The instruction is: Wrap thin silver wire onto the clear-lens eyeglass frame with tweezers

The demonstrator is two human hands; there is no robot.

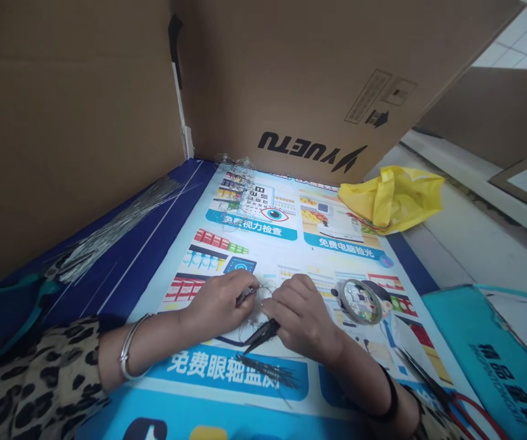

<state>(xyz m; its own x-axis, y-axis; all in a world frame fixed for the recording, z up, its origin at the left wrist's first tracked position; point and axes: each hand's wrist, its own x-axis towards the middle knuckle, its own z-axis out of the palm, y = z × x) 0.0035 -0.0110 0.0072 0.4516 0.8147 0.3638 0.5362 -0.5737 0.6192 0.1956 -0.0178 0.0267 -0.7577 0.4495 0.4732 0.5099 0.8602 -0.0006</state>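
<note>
Pliers point(264, 333) are being gripped by the right hand point(306, 315), tips toward eight o'clock, probably for clearance; a dark item point(245, 296) is being pinched by the left hand point(221, 302).

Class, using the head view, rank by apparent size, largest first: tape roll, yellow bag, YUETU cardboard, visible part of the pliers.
1. YUETU cardboard
2. Yellow bag
3. Tape roll
4. Pliers, visible part only; the right hand covers some

YUETU upside down on the cardboard panel point(290, 67), upper centre — 免费视力检查, 免费电脑验光 and 免费眼轴监测 on the printed sheet point(267, 252), mid-frame — 精品 on the teal packaging point(455, 311), lower right
</note>
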